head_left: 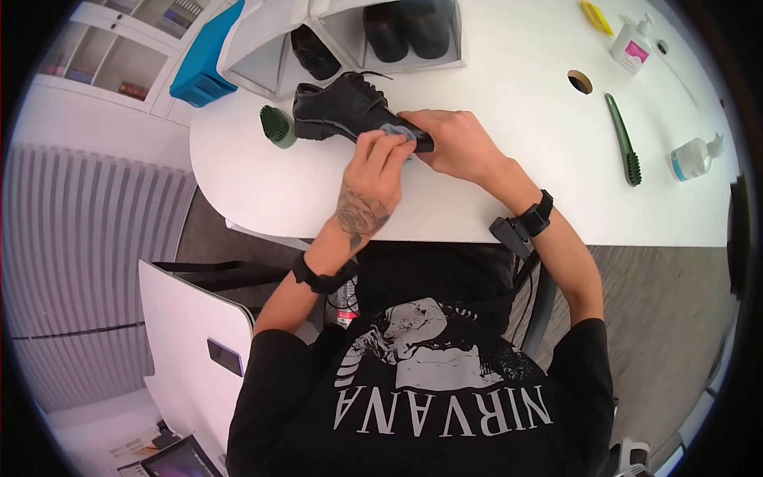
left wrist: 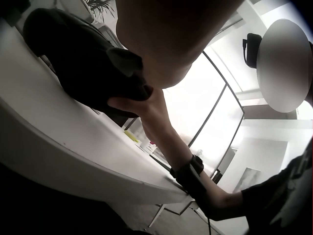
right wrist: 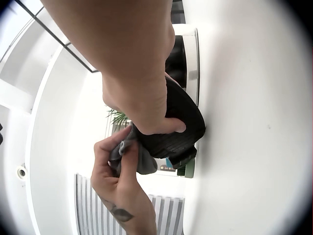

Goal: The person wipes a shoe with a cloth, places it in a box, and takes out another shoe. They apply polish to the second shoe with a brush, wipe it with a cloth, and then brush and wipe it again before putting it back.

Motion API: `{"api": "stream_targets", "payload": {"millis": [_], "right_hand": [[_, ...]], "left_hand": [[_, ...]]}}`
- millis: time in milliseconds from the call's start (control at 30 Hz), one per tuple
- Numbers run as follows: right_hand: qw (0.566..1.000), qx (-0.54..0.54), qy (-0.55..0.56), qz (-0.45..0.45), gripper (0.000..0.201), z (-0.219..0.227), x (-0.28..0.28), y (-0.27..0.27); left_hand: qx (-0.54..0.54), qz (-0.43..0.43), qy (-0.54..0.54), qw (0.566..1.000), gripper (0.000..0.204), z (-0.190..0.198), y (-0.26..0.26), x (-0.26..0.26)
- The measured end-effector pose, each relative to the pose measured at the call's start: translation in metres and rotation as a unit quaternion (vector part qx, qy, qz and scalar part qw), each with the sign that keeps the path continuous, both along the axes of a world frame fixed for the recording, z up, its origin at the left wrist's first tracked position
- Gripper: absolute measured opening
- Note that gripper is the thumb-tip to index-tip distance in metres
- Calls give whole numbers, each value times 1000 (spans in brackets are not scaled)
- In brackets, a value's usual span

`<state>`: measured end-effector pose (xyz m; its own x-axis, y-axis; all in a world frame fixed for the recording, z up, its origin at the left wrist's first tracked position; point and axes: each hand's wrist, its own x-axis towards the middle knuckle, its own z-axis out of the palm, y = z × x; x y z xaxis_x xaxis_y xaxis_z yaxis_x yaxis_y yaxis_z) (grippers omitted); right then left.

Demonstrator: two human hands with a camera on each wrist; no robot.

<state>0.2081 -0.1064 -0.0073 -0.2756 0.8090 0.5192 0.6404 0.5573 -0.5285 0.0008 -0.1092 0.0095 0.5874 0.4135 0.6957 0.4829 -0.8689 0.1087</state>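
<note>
A black lace-up shoe (head_left: 338,111) is held above the white table, its toe toward the right. My right hand (head_left: 461,145) grips the toe end; in the right wrist view its thumb lies on the ribbed sole (right wrist: 188,115). My tattooed left hand (head_left: 372,179) pinches a grey cloth (head_left: 397,131) against the shoe near the toe. The bunched cloth (right wrist: 146,161) shows between the fingers of the left hand (right wrist: 129,198) in the right wrist view. In the left wrist view the shoe (left wrist: 83,58) is dark, and the left fingertips are hidden.
White shoe boxes (head_left: 274,60) with black shoes stand behind, beside a blue container (head_left: 208,60). A green round brush (head_left: 277,126) is by the heel. Rightward are a long green brush (head_left: 622,135), pump bottles (head_left: 633,48), a yellow item (head_left: 596,16) and a table hole (head_left: 580,81).
</note>
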Motion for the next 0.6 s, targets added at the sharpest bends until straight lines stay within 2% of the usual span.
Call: {"api": "stream_targets", "payload": {"millis": [100, 167, 233, 300, 367, 500, 600], "right_hand": [[998, -55, -7, -16, 54, 4, -1, 1], [999, -33, -7, -12, 54, 3, -1, 2], [1000, -23, -7, -16, 54, 4, 1, 4], [999, -37, -11, -17, 54, 4, 1, 2], [1000, -28, 1, -9, 54, 2, 4, 1], [997, -73, 9, -15, 50, 9, 1, 1], [998, -64, -1, -12, 54, 11, 3, 3]], "left_hand": [[-6, 52, 2, 999, 34, 12, 27, -22], [-43, 116, -37, 992, 35, 10, 45, -37], [-45, 102, -24, 993, 38, 4, 41, -33], [-17, 24, -17, 999, 34, 8, 14, -7], [-9, -11, 24, 1000, 35, 4, -3, 10], [-17, -6, -1, 1000, 33, 15, 25, -17], [-49, 67, -5, 997, 34, 1, 57, -62]]}}
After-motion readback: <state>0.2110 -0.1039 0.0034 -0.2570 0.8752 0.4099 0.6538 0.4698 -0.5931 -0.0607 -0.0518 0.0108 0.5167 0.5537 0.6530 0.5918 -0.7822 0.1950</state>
